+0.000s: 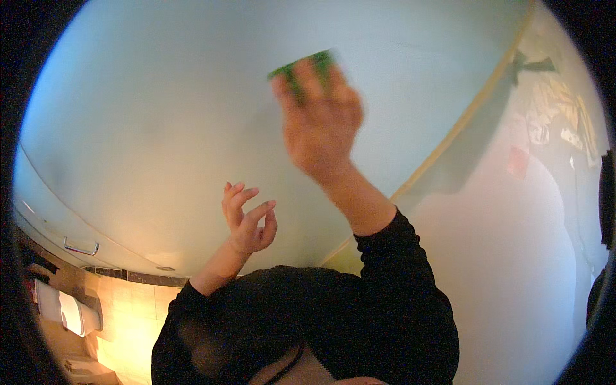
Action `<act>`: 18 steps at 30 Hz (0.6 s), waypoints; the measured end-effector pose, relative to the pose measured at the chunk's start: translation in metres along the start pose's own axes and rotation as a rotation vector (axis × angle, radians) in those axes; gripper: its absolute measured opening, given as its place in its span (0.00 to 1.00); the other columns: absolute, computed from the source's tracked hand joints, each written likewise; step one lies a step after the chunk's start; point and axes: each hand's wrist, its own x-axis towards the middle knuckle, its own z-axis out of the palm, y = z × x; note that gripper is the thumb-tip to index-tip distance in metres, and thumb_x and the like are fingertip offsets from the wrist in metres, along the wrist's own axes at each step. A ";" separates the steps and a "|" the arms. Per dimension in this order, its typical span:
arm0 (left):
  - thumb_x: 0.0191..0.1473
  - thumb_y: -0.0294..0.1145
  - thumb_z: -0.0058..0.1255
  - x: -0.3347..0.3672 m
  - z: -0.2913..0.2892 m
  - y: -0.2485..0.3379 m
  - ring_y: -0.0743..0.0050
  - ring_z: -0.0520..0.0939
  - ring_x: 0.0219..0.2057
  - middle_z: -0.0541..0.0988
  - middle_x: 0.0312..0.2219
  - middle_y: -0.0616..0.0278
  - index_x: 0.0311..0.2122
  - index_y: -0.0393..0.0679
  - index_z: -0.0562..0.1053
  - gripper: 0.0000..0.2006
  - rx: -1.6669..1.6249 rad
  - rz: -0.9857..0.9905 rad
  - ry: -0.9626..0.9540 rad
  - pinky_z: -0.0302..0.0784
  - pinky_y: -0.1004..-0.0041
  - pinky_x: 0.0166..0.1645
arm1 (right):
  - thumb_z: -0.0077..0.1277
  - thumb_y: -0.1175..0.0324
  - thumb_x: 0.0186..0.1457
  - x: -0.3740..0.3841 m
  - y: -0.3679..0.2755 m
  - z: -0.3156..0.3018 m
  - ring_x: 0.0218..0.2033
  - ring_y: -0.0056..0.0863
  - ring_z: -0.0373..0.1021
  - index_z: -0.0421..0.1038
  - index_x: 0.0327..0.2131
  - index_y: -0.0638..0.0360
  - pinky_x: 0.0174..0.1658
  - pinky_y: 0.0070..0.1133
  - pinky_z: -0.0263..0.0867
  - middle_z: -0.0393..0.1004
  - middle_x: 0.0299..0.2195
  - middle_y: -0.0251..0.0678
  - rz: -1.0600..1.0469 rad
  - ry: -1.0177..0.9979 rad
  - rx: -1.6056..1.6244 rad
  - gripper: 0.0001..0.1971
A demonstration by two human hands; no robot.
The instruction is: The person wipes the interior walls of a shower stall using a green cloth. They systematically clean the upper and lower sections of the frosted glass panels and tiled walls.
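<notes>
Green pad (pixel 323 61), one: flat, straight far edge, partly covered; located under the fingers of the right hand, projecting just beyond their tips.

Right hand (pixel 322 125), one: back uppermost, fingers spread across the pad and gripping it at the pale blue surface (pixel 160 96); outline blurred. Black sleeve (pixel 401 256) at the forearm, behind the hand.

Left hand (pixel 249 228), one: open, raised, nearer the body and to the left of the right hand, well apart from the pad; fingers parted and loosely bent, thumb curved toward the forefinger.

Yellowish strip (pixel 449 133), one: edging the blue surface, to the right of the right hand, running diagonally. White surface (pixel 500 256): beyond the strip, farther right.

Metal handle (pixel 81 250), one: bar-shaped, well to the left of the left hand. White fixture (pixel 80 314), one: rounded, lower left of the same hand; kind uncertain.
</notes>
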 end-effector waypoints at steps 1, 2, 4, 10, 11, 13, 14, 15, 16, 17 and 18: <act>0.41 0.22 0.56 0.003 0.001 0.003 0.49 0.65 0.58 0.71 0.48 0.56 0.39 0.51 0.78 0.16 -0.004 0.000 -0.002 0.51 0.47 0.66 | 0.50 0.67 0.54 -0.010 -0.015 -0.003 0.60 0.41 0.61 0.75 0.51 0.35 0.55 0.39 0.55 0.68 0.59 0.29 -0.064 -0.108 0.062 0.21; 0.41 0.22 0.56 0.008 -0.001 0.005 0.49 0.65 0.58 0.71 0.48 0.55 0.39 0.51 0.78 0.16 -0.004 0.006 -0.005 0.51 0.47 0.66 | 0.50 0.67 0.53 -0.023 -0.018 -0.011 0.60 0.40 0.61 0.75 0.50 0.32 0.55 0.40 0.55 0.67 0.59 0.27 -0.109 -0.141 0.076 0.20; 0.41 0.22 0.56 0.015 -0.004 0.008 0.49 0.65 0.59 0.71 0.48 0.55 0.39 0.51 0.78 0.16 -0.008 0.032 -0.006 0.51 0.47 0.66 | 0.50 0.66 0.53 -0.043 -0.017 -0.020 0.60 0.39 0.61 0.76 0.49 0.28 0.54 0.40 0.55 0.67 0.60 0.24 -0.203 -0.193 0.109 0.20; 0.41 0.22 0.56 0.012 -0.015 0.007 0.49 0.65 0.59 0.71 0.49 0.56 0.39 0.52 0.78 0.17 0.024 0.037 -0.010 0.51 0.46 0.66 | 0.46 0.65 0.59 -0.042 0.102 -0.046 0.60 0.60 0.57 0.68 0.57 0.56 0.58 0.48 0.52 0.58 0.62 0.59 0.280 0.258 -0.177 0.22; 0.41 0.22 0.56 0.010 -0.015 0.006 0.49 0.65 0.59 0.71 0.49 0.56 0.39 0.52 0.78 0.17 0.022 0.035 -0.012 0.51 0.46 0.66 | 0.46 0.67 0.58 -0.029 0.104 -0.046 0.61 0.60 0.57 0.67 0.58 0.56 0.58 0.48 0.53 0.58 0.62 0.57 0.304 0.286 -0.178 0.23; 0.41 0.22 0.56 0.011 -0.014 0.004 0.49 0.65 0.59 0.71 0.49 0.56 0.39 0.52 0.77 0.17 0.023 0.042 -0.013 0.50 0.46 0.66 | 0.48 0.68 0.56 0.001 0.087 -0.040 0.61 0.59 0.57 0.67 0.58 0.54 0.57 0.48 0.54 0.59 0.62 0.56 0.353 0.249 -0.195 0.25; 0.41 0.22 0.56 0.011 -0.013 0.004 0.49 0.65 0.59 0.71 0.49 0.56 0.39 0.52 0.77 0.17 0.022 0.049 -0.009 0.50 0.46 0.66 | 0.49 0.68 0.54 0.014 0.075 -0.031 0.61 0.57 0.57 0.68 0.57 0.52 0.55 0.47 0.55 0.60 0.61 0.53 0.317 0.258 -0.195 0.25; 0.41 0.22 0.56 0.011 -0.014 0.005 0.49 0.65 0.58 0.71 0.49 0.56 0.39 0.52 0.77 0.17 0.030 0.053 -0.010 0.50 0.46 0.66 | 0.50 0.71 0.53 0.029 0.054 -0.024 0.59 0.55 0.60 0.71 0.56 0.54 0.56 0.44 0.57 0.64 0.59 0.53 0.244 0.258 -0.252 0.24; 0.41 0.22 0.56 0.011 -0.013 0.006 0.49 0.65 0.58 0.71 0.49 0.56 0.39 0.52 0.77 0.17 0.042 0.045 -0.003 0.50 0.45 0.66 | 0.50 0.70 0.53 0.039 0.038 -0.020 0.59 0.53 0.61 0.70 0.56 0.52 0.54 0.42 0.57 0.64 0.60 0.50 0.181 0.226 -0.187 0.25; 0.41 0.22 0.56 0.010 -0.012 0.008 0.49 0.66 0.58 0.71 0.49 0.56 0.39 0.52 0.77 0.17 0.052 0.034 0.002 0.50 0.45 0.66 | 0.50 0.70 0.52 0.042 0.025 -0.010 0.58 0.50 0.62 0.69 0.57 0.50 0.52 0.40 0.57 0.65 0.60 0.46 0.086 0.195 -0.102 0.25; 0.41 0.22 0.56 0.010 -0.012 0.010 0.49 0.66 0.58 0.71 0.48 0.56 0.39 0.52 0.77 0.17 0.072 0.025 0.002 0.50 0.45 0.66 | 0.51 0.69 0.52 0.039 0.006 -0.009 0.58 0.48 0.62 0.69 0.56 0.47 0.52 0.39 0.57 0.65 0.59 0.42 0.047 0.140 0.036 0.25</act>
